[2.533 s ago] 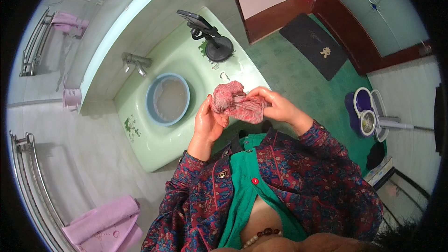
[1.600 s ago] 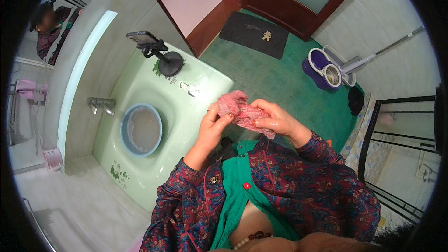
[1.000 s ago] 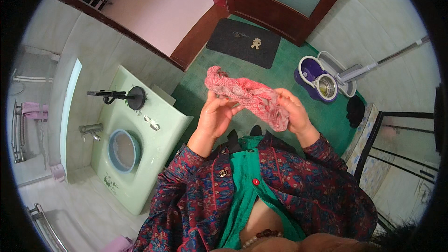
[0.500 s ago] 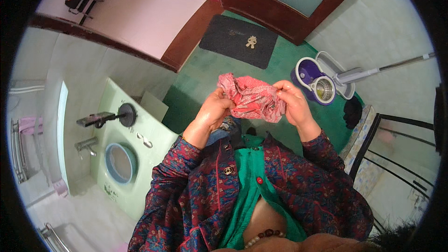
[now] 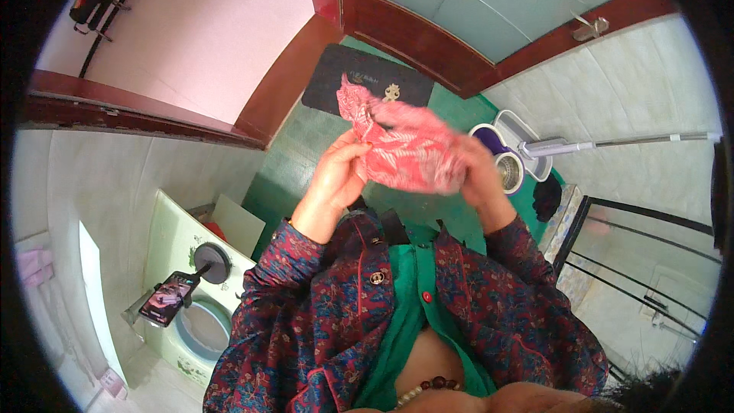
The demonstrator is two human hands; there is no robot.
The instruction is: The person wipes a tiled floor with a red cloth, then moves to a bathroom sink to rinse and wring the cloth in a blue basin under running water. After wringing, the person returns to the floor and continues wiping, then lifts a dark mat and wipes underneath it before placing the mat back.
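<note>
A crumpled red-and-white patterned cloth [image 5: 409, 154] is stretched in the air between my two hands, in front of my chest. My left hand [image 5: 336, 172] pinches its left end between thumb and fingers, and a loose corner sticks up past that grip. At the opposite end my right hand [image 5: 480, 176] is closed on the cloth, its fingers smeared by motion. Far below the cloth lies a dark doormat [image 5: 329, 80] on the green floor.
To the left stands a pale green washbasin counter [image 5: 164, 222] with a blue basin [image 5: 202, 329] and a phone [image 5: 167, 300] on a stand. A purple-and-white mop bucket [image 5: 489, 138] with a mop [image 5: 573, 147] sits right, near the wooden door [image 5: 474, 76]. A black-framed rack [image 5: 612, 210] is lower right.
The cloth has been spread wider and fuller between my hands, and its left corner now stands higher. My view has shifted, so the counter and bucket sit lower in the picture.
</note>
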